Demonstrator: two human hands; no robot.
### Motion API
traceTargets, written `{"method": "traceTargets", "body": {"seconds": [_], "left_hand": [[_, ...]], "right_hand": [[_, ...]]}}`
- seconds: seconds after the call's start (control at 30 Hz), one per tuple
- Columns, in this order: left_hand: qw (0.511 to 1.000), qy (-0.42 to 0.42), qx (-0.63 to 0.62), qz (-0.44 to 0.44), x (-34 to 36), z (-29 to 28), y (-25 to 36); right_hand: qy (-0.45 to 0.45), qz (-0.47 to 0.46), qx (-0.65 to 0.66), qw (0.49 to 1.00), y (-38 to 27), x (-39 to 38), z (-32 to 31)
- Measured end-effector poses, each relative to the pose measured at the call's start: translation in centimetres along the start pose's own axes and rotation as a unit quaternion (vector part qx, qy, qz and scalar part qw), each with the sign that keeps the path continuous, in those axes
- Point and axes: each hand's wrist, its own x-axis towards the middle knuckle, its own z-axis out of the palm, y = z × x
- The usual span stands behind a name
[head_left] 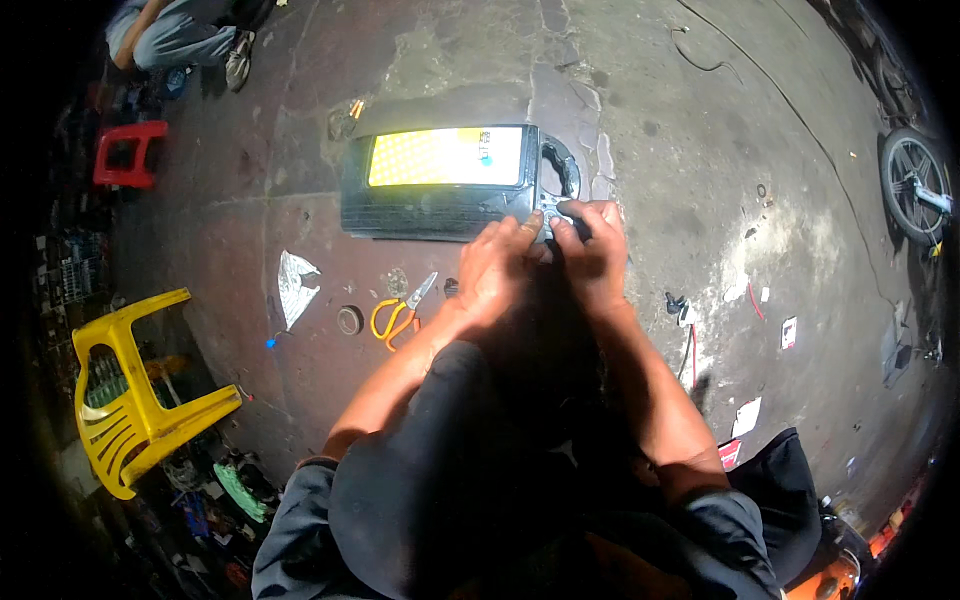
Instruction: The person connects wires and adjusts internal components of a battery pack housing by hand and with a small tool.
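Observation:
A long black battery case (430,212) with a yellow-and-white label and a loop handle at its right end lies on the floor in front of me. My left hand (497,268) is closed at the case's near right corner, its thumb against the end piece below the handle. Beside it, my right hand (597,255) has its fingers bent over the same end piece, thumb pressed down. The hands almost meet there, and what lies under the fingertips is partly hidden. Left of my left forearm are orange-handled scissors (395,315), blades apart, and a roll of tape (350,320).
A crumpled white sheet (296,287) lies further left, near a tipped yellow plastic chair (135,390). A red stool (130,155) stands at the far left, below another person's leg (185,40). On the right are a connector with wires (684,312) and a wheel (914,185).

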Motion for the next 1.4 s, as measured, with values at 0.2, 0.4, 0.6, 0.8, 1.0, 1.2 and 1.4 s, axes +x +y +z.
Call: {"method": "traceTargets", "body": {"seconds": [0.2, 0.4, 0.6, 0.8, 1.0, 1.2, 1.4], "left_hand": [[0.974, -0.136, 0.171, -0.057, 0.8, 1.9, 0.7], [0.988, -0.098, 0.104, -0.057, 0.6, 1.5, 0.9], [0.996, -0.069, 0.004, -0.051, 0.3, 1.1, 0.0], [0.999, -0.002, -0.042, -0.035, -0.3, 1.7, 0.1], [0.996, 0.053, -0.059, -0.031, -0.6, 2.8, 0.4], [0.988, 0.030, -0.141, -0.059, -3.2, 4.0, 0.2], [0.844, 0.004, -0.496, -0.204, -3.6, 4.4, 0.3]], "right_hand": [[-0.037, 0.104, 0.022, 0.994, -1.1, 1.0, 0.1], [-0.075, 0.140, 0.045, 0.986, -1.4, 1.2, -0.4], [-0.082, 0.101, 0.024, 0.991, -0.7, 1.6, -0.4], [-0.091, 0.108, 0.042, 0.989, 0.6, 1.5, 0.1], [-0.137, 0.119, 0.081, 0.980, 2.2, 2.5, -0.2], [-0.139, 0.047, 0.025, 0.989, -0.8, 2.3, -1.1], [-0.197, 0.061, -0.052, 0.977, -2.0, 3.6, -1.5]]}}
